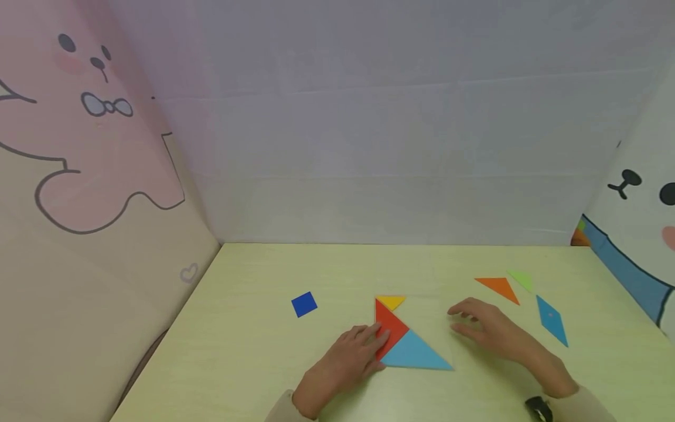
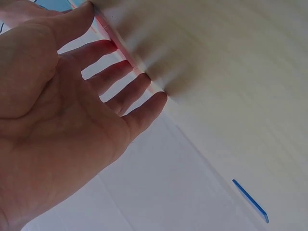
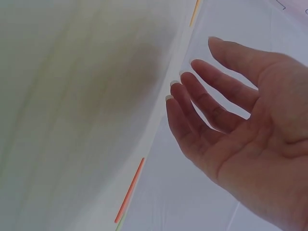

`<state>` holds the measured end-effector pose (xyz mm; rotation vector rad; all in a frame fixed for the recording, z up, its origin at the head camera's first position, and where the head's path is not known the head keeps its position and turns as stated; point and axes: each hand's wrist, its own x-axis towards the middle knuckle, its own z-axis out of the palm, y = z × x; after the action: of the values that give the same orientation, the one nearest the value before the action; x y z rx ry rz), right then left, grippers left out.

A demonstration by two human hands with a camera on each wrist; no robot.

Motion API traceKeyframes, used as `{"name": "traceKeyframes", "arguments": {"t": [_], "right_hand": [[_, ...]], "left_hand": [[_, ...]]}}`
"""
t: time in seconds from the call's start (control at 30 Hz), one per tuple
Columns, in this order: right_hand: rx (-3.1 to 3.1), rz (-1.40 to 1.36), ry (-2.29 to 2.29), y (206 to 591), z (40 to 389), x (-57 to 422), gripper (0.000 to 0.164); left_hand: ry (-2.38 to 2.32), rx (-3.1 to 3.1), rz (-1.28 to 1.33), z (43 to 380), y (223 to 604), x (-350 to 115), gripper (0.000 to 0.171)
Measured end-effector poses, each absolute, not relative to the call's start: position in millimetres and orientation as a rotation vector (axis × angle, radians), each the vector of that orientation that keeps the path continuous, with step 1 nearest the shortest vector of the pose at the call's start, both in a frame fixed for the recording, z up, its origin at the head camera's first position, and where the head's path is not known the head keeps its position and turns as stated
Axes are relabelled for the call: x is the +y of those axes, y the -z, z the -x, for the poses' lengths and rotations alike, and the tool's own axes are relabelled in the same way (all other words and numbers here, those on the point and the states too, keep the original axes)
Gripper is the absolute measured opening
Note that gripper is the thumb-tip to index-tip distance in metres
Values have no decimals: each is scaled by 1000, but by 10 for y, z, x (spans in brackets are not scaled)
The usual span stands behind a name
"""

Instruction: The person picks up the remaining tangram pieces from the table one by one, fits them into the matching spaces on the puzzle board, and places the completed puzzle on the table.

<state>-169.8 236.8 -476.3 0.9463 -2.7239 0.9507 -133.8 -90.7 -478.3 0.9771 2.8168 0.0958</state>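
My left hand (image 1: 348,357) rests its fingertips on the red triangle (image 1: 391,328) and the table beside it, fingers fairly straight. Along one edge the red triangle meets a light blue triangle (image 1: 416,353). A small yellow triangle (image 1: 391,302) touches the red one near its top corner. To the right, my right hand (image 1: 490,328) hovers above the table with loosely bent fingers and nothing in them; the right wrist view shows the same bare hand (image 3: 240,110). Nearest to it on the table lies an orange triangle (image 1: 501,288).
A dark blue square (image 1: 304,304) lies alone at the left. Beyond the right hand are a light green triangle (image 1: 522,281) and a blue parallelogram (image 1: 551,320). The pale table (image 1: 237,351) ends at a white cloth wall (image 1: 395,146), with printed cloths at both sides.
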Motion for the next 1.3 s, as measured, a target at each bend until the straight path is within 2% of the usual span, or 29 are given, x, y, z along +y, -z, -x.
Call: {"name": "traceKeyframes", "arguments": {"t": [0.67, 1.03, 1.3], "right_hand": [[-2863, -613, -831, 4713, 1725, 2583, 22], [-2853, -506, -776, 4746, 1717, 2763, 19], [-2957, -420, -818, 4698, 1737, 2896, 23]], "left_hand": [[-102, 2831, -998, 1320, 4756, -932, 60], [-139, 2798, -987, 1335, 4775, -933, 60], [-131, 2798, -978, 1340, 4782, -932, 60]]}}
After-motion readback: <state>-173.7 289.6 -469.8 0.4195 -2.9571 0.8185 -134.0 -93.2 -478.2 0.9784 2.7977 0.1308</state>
